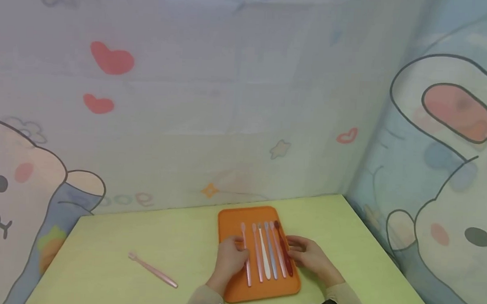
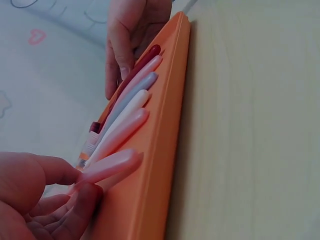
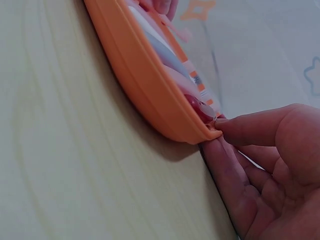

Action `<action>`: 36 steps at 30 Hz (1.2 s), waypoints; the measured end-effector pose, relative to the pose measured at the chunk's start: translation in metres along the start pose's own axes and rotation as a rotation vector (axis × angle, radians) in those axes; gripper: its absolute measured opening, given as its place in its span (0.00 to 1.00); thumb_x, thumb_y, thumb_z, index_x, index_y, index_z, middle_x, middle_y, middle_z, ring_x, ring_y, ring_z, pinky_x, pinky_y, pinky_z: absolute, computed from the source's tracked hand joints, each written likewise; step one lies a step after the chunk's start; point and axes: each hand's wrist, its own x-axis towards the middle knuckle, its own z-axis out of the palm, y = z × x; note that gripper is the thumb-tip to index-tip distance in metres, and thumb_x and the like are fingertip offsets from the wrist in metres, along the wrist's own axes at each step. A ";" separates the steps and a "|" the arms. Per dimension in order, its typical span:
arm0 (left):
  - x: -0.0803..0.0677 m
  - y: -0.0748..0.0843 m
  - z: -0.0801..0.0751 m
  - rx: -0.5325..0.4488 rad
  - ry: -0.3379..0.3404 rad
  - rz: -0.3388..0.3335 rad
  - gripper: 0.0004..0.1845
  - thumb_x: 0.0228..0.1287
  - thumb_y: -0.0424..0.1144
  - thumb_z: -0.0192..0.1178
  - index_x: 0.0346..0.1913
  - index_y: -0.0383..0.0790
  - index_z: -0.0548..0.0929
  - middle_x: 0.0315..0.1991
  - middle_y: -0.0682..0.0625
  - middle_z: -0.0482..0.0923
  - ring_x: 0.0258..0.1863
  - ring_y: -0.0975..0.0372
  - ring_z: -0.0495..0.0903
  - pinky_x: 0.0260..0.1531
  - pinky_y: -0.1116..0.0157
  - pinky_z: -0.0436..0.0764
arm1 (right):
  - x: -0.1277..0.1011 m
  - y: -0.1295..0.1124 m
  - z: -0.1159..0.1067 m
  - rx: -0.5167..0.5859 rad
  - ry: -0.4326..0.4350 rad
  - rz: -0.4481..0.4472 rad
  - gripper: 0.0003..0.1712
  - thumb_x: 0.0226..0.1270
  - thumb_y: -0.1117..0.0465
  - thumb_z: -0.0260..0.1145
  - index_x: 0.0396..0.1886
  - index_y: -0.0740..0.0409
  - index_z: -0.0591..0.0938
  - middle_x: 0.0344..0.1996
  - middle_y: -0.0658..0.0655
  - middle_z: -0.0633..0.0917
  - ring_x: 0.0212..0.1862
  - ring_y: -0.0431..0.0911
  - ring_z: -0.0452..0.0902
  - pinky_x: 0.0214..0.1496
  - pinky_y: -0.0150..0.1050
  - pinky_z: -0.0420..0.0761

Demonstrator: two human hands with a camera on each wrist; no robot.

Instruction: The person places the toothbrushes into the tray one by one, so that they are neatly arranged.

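Note:
An orange tray (image 1: 230, 219) lies on the yellow-green table and holds several toothbrushes side by side, among them a white one (image 1: 264, 258), a blue one (image 1: 271, 255) and a dark red one (image 1: 285, 256). My left hand (image 1: 239, 252) pinches the handle of the leftmost pink toothbrush (image 1: 244, 236) in the tray; the left wrist view shows the fingers (image 2: 82, 197) closed on that handle (image 2: 110, 165). My right hand (image 1: 295, 249) sits at the tray's right edge. In the right wrist view its thumb and finger (image 3: 235, 127) pinch the tray's rim (image 3: 150, 85).
A loose pink toothbrush (image 1: 153, 270) lies on the table (image 1: 113, 237) well left of the tray. Printed cartoon fabric walls close off the table at the back and on the right (image 1: 430, 178). The table's front edge is out of view.

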 end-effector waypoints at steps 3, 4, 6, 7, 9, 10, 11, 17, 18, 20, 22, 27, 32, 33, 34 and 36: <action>0.001 0.001 0.004 0.053 0.007 0.003 0.21 0.58 0.26 0.67 0.56 0.25 0.83 0.32 0.46 0.81 0.27 0.60 0.80 0.25 0.63 0.81 | -0.002 0.001 0.001 -0.006 -0.001 0.017 0.31 0.73 0.69 0.69 0.73 0.71 0.75 0.63 0.72 0.83 0.59 0.57 0.84 0.45 0.43 0.88; 0.001 0.001 0.005 0.072 0.009 0.006 0.21 0.58 0.26 0.68 0.56 0.25 0.83 0.34 0.45 0.81 0.29 0.59 0.79 0.27 0.62 0.81 | -0.002 0.002 0.002 -0.007 -0.003 0.020 0.31 0.73 0.69 0.68 0.73 0.71 0.75 0.63 0.72 0.83 0.59 0.57 0.84 0.46 0.44 0.88; 0.001 0.002 0.008 0.099 0.006 0.007 0.20 0.57 0.26 0.68 0.54 0.24 0.83 0.36 0.43 0.81 0.31 0.57 0.80 0.30 0.60 0.82 | -0.002 0.003 0.002 -0.005 -0.006 0.023 0.31 0.73 0.69 0.68 0.73 0.71 0.75 0.63 0.72 0.83 0.60 0.58 0.84 0.47 0.44 0.89; 0.001 0.002 0.008 0.107 0.004 0.009 0.19 0.57 0.26 0.68 0.53 0.24 0.84 0.37 0.42 0.82 0.32 0.56 0.80 0.32 0.58 0.83 | -0.003 0.004 0.002 -0.005 -0.006 0.023 0.31 0.74 0.69 0.68 0.73 0.72 0.75 0.64 0.72 0.82 0.61 0.59 0.83 0.48 0.45 0.89; 0.000 0.003 0.010 0.135 -0.002 0.015 0.17 0.57 0.26 0.68 0.51 0.23 0.85 0.39 0.40 0.83 0.35 0.54 0.81 0.36 0.56 0.85 | -0.004 0.005 0.003 -0.001 -0.005 0.026 0.31 0.73 0.70 0.68 0.73 0.72 0.75 0.65 0.72 0.81 0.62 0.60 0.83 0.49 0.45 0.89; 0.000 0.004 0.011 0.145 -0.009 0.015 0.16 0.58 0.26 0.68 0.50 0.23 0.85 0.40 0.40 0.83 0.37 0.53 0.81 0.38 0.55 0.85 | -0.004 0.005 0.003 -0.002 -0.003 0.027 0.31 0.73 0.70 0.68 0.73 0.72 0.74 0.65 0.72 0.81 0.62 0.60 0.83 0.49 0.46 0.89; 0.000 0.005 0.012 0.156 -0.015 0.018 0.16 0.58 0.26 0.69 0.49 0.23 0.86 0.41 0.39 0.84 0.38 0.53 0.81 0.40 0.53 0.86 | -0.005 0.005 0.003 -0.001 0.000 0.030 0.31 0.73 0.70 0.68 0.73 0.72 0.74 0.65 0.73 0.81 0.62 0.60 0.83 0.49 0.46 0.89; 0.000 0.010 0.014 0.179 -0.043 0.001 0.13 0.64 0.29 0.72 0.49 0.24 0.87 0.44 0.38 0.86 0.42 0.52 0.83 0.45 0.50 0.87 | -0.006 0.004 0.004 -0.002 -0.001 0.031 0.31 0.73 0.70 0.67 0.74 0.72 0.74 0.66 0.73 0.80 0.61 0.59 0.83 0.48 0.46 0.89; 0.000 0.011 0.014 0.179 -0.043 -0.007 0.13 0.65 0.29 0.72 0.49 0.25 0.87 0.44 0.38 0.86 0.42 0.52 0.83 0.46 0.50 0.87 | -0.006 0.004 0.003 0.001 -0.005 0.024 0.31 0.73 0.70 0.67 0.74 0.72 0.74 0.66 0.73 0.80 0.61 0.59 0.83 0.49 0.46 0.89; 0.002 0.011 0.014 0.183 -0.040 -0.008 0.13 0.65 0.29 0.72 0.50 0.24 0.87 0.45 0.38 0.87 0.44 0.51 0.84 0.47 0.49 0.87 | -0.006 0.002 0.003 0.009 -0.009 0.017 0.31 0.73 0.70 0.67 0.74 0.73 0.74 0.66 0.73 0.81 0.62 0.59 0.83 0.49 0.45 0.89; 0.003 0.013 0.013 0.192 -0.040 -0.013 0.14 0.66 0.30 0.72 0.50 0.25 0.87 0.46 0.37 0.87 0.43 0.52 0.84 0.47 0.49 0.87 | -0.005 0.001 0.003 0.012 -0.008 0.009 0.31 0.73 0.70 0.67 0.73 0.72 0.74 0.65 0.72 0.81 0.62 0.59 0.83 0.48 0.43 0.88; 0.006 0.013 0.009 0.189 -0.037 -0.015 0.15 0.65 0.31 0.72 0.51 0.26 0.87 0.46 0.38 0.87 0.44 0.52 0.84 0.47 0.50 0.87 | -0.002 -0.002 0.002 0.021 -0.012 -0.008 0.31 0.73 0.70 0.67 0.74 0.72 0.74 0.66 0.72 0.81 0.63 0.61 0.82 0.49 0.44 0.88; 0.007 0.010 0.005 0.175 -0.022 0.018 0.14 0.64 0.31 0.74 0.49 0.26 0.88 0.46 0.38 0.87 0.46 0.50 0.84 0.49 0.48 0.86 | -0.001 -0.001 0.002 0.022 -0.011 0.000 0.31 0.73 0.70 0.68 0.73 0.72 0.74 0.66 0.72 0.81 0.63 0.60 0.82 0.49 0.44 0.88; 0.007 0.011 0.004 0.172 -0.021 0.023 0.14 0.64 0.32 0.74 0.49 0.26 0.88 0.46 0.38 0.87 0.45 0.50 0.84 0.48 0.48 0.86 | -0.001 -0.001 0.002 0.025 -0.008 0.005 0.31 0.73 0.70 0.68 0.73 0.72 0.74 0.66 0.72 0.81 0.63 0.60 0.82 0.49 0.43 0.88; 0.007 0.010 0.003 0.167 -0.021 0.022 0.14 0.64 0.32 0.74 0.49 0.26 0.87 0.46 0.39 0.87 0.44 0.51 0.84 0.47 0.49 0.86 | 0.000 -0.001 0.002 0.028 -0.007 0.005 0.31 0.73 0.71 0.68 0.73 0.72 0.74 0.66 0.72 0.81 0.63 0.60 0.82 0.49 0.43 0.88; 0.008 0.010 0.002 0.159 -0.019 0.015 0.14 0.64 0.32 0.74 0.49 0.27 0.87 0.45 0.39 0.86 0.42 0.52 0.83 0.45 0.51 0.86 | 0.000 -0.002 0.001 0.032 -0.007 0.004 0.31 0.73 0.70 0.68 0.74 0.72 0.74 0.66 0.72 0.80 0.63 0.60 0.82 0.49 0.43 0.88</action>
